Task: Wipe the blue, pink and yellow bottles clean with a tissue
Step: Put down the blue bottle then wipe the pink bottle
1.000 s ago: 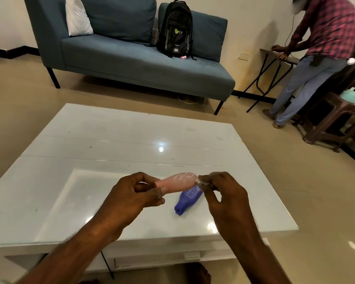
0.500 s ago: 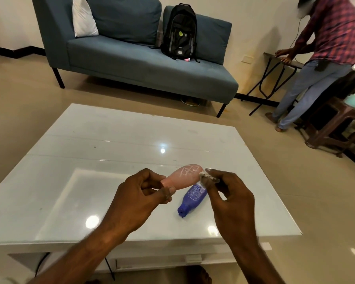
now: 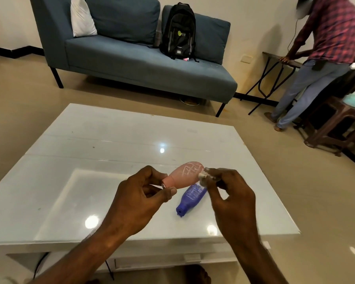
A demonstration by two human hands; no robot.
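My left hand grips the neck end of a pink bottle, which is lifted above the white table with its broad end pointing up and right. My right hand pinches a small crumpled white tissue against the pink bottle's broad end. Below them a blue bottle lies on its side on the table, cap toward me. No yellow bottle is in view.
A blue sofa with a black backpack stands beyond the table. At the right a person leans on a small folding table, next to a brown stool.
The pink bottle has tilted from nearly level to broad end up. My right hand with the tissue stays at that end. The view has shifted a little.
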